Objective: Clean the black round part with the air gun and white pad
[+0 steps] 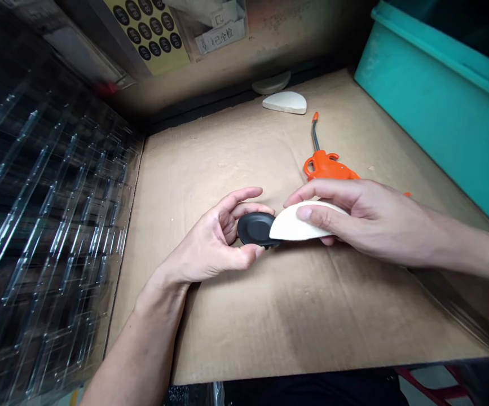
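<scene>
2 hands meet: left fingers pinch black disc, right clasp white pad.

The black disc looks like matt, smooth plastic. The cream pad seems soft and matt (perhaps sponge). Brown cardboard lies creased and dull.

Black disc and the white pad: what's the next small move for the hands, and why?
Probably slide the white pad leftward across the black disc. The right hand pinches the pad so that only its tip overlaps the disc's right edge, and most of the disc's face is uncovered. The left hand cradles the disc above the cardboard, steady enough for that stroke.
</scene>
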A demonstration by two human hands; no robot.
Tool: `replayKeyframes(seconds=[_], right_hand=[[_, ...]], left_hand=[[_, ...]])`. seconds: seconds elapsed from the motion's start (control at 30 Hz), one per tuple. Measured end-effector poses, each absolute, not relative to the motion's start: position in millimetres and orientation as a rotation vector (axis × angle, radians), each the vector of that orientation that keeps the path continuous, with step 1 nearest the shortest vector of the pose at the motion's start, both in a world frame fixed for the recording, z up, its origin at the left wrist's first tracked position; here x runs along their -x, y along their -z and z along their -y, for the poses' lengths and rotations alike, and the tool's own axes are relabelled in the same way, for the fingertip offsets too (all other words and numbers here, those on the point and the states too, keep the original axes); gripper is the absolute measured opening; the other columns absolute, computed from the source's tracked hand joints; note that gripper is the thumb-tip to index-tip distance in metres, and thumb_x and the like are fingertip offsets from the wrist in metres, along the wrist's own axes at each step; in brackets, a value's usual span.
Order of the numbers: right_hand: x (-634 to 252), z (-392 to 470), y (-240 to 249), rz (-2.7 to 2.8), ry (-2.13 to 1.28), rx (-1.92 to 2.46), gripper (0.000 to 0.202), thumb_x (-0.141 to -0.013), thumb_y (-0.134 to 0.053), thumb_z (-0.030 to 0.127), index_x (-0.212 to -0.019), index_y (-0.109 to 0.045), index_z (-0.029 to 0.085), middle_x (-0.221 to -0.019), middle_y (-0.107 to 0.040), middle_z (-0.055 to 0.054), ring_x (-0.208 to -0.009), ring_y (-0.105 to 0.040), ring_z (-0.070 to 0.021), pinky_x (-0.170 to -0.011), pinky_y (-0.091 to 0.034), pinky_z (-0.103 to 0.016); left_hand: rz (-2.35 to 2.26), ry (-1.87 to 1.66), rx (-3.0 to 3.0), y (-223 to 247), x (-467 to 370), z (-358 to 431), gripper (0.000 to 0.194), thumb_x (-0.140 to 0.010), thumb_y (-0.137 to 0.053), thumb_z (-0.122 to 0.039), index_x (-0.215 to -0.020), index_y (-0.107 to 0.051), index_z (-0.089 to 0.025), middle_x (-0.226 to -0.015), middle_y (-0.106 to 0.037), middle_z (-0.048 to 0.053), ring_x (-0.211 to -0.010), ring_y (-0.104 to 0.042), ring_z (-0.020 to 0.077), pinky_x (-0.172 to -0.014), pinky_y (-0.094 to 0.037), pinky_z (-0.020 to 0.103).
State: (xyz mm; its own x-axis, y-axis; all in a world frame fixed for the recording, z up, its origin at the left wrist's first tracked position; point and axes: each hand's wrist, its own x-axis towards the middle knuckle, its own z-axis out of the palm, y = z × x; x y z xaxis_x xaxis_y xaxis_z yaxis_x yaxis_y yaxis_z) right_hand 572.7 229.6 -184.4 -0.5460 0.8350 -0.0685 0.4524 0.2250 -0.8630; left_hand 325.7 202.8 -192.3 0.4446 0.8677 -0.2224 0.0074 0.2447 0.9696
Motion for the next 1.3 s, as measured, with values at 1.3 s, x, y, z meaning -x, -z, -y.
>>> replayKeyframes(seconds=[1.3], right_hand=[[-574.1, -230.1, 184.0, 2.103, -1.086, 1.319, 0.027, -0.103, -0.047, 0.044, -0.109, -0.068, 0.029, -0.082, -0.066, 0.004, -0.069, -0.058, -0.0115, -0.055, -0.04, -0.025]], left_hand=[[-0.889, -0.73, -1.145, 196.2, -321.5, -204.0, 0.075, -0.072, -0.079, -0.008, -0.139, -0.048, -0.022, -0.127, -0.063, 0.008, -0.109, -0.06, 0.0168, -0.088, -0.051, 0.024]])
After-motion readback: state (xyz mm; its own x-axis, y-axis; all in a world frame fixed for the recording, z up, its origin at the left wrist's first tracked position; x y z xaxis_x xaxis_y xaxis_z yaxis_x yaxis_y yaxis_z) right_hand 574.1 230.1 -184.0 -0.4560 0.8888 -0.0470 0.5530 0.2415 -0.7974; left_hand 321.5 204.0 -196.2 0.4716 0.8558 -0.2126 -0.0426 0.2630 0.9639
